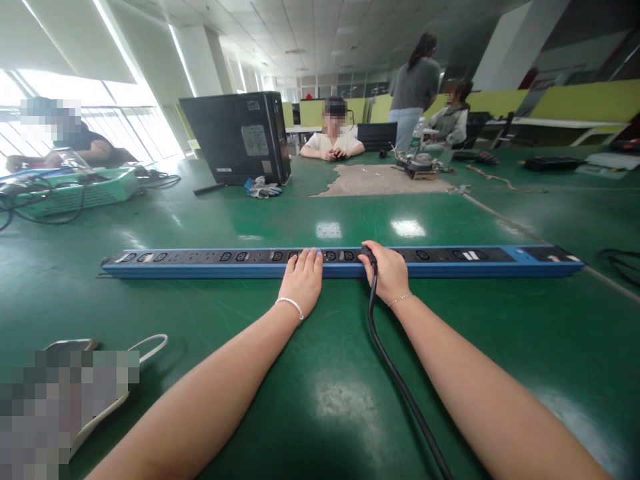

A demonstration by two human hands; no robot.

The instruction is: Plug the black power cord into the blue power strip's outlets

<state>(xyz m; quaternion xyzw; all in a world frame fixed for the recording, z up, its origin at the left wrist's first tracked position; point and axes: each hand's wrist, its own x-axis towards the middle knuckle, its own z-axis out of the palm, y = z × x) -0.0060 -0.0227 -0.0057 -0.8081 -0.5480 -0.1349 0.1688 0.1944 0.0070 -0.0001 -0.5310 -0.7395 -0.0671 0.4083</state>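
Observation:
A long blue-and-black power strip [240, 269] with a row of sockets lies crosswise on the green table in front of me. My left hand [302, 283] rests flat on it near the middle, fingers stretched out over the sockets. To its right, my right hand [392, 270] is closed around the black plug [369, 254], which is at the sockets on the strip's top. Whether the plug is seated in a socket, I cannot tell. From it a thick black cable [395, 373] runs down toward me between my forearms.
A black computer case [235, 140] stands at the back left, with a glove [263, 188] beside it. Far left is a green basket [75, 193] with cables. A blurred item with a pale cord [155, 341] lies front left. Across the table sits a person [333, 137]; others are around.

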